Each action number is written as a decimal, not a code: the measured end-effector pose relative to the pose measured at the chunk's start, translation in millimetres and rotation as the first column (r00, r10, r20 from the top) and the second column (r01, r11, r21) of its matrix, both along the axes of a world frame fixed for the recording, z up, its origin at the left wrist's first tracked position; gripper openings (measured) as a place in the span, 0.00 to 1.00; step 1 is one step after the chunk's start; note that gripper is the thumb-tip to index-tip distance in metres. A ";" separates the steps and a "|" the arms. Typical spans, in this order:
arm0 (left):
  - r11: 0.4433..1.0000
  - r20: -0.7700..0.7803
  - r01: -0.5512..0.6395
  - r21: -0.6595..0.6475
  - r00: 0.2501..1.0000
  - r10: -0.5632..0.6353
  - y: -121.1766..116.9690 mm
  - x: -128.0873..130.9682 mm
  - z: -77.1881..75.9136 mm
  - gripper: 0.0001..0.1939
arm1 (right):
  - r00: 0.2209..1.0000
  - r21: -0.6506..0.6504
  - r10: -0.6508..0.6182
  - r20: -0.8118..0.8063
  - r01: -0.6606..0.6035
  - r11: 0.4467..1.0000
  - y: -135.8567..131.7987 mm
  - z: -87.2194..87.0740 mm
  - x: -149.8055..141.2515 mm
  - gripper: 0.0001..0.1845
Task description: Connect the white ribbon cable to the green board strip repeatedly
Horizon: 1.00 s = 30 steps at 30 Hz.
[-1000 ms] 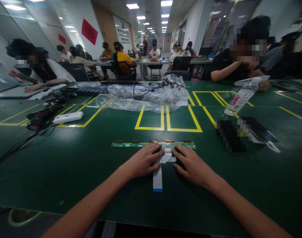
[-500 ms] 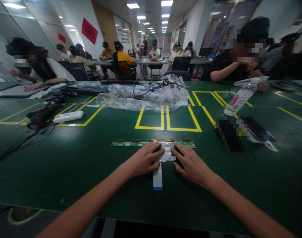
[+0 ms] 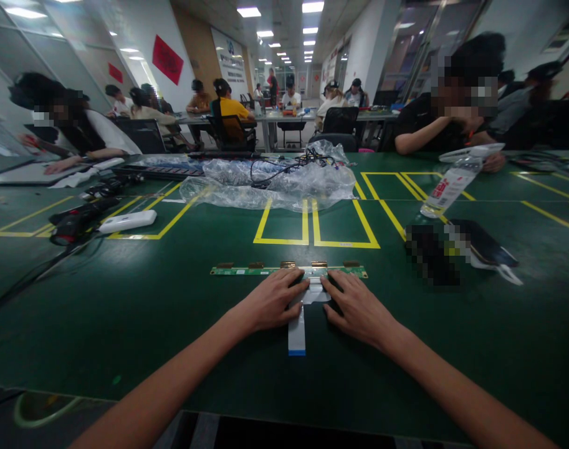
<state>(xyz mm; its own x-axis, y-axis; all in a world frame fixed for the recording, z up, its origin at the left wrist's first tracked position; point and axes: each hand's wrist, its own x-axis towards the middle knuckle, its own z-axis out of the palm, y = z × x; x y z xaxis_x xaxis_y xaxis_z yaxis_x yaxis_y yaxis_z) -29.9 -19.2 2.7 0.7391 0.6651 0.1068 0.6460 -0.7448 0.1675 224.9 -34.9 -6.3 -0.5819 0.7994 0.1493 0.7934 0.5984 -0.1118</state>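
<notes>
A long narrow green circuit board (image 3: 237, 272) lies across the table in front of me, with several brownish tabs along its far edge. A white flat ribbon cable (image 3: 296, 333) with a blue end runs from the board's middle toward me, folded near the board. My left hand (image 3: 277, 299) lies over the cable's left side, fingers outstretched, fingertips at the board's near edge. On the other side, my right hand (image 3: 359, 305) rests with spread fingers, its fingertips at the board and the cable's connector end. The fingers partly cover the board's middle.
Clear plastic wrap (image 3: 275, 187) with black cables lies farther back on the green table (image 3: 172, 349). At right stand a tilted bottle (image 3: 447, 187) and a phone (image 3: 487, 242). At left are a black device (image 3: 78, 224) and a white handheld object (image 3: 129, 221). People sit across the table.
My right hand has shifted very slightly left and toward the cable. Otherwise the board, the cable and my left hand stay nearly the same.
</notes>
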 end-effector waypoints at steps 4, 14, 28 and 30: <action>1.000 -0.002 -0.003 0.019 1.000 0.003 1.3 -0.2 -0.7 0.27 | 1.000 -0.001 -0.001 -0.009 0.001 1.000 2.7 -0.1 0.8 0.31; 0.999 0.001 -0.016 0.039 1.000 0.016 3.0 -2.6 -2.5 0.26 | 0.996 -0.083 0.005 -0.088 -0.012 0.996 7.8 1.0 5.9 0.28; 0.999 0.008 -0.022 0.023 1.000 0.022 2.0 -2.5 -7.8 0.27 | 0.998 -0.070 0.012 -0.069 -0.017 0.997 6.7 3.7 7.7 0.29; 1.000 0.012 -0.026 0.018 1.000 0.026 2.1 -2.8 -7.3 0.27 | 0.997 -0.071 0.004 -0.081 -0.010 0.997 6.7 3.8 7.8 0.29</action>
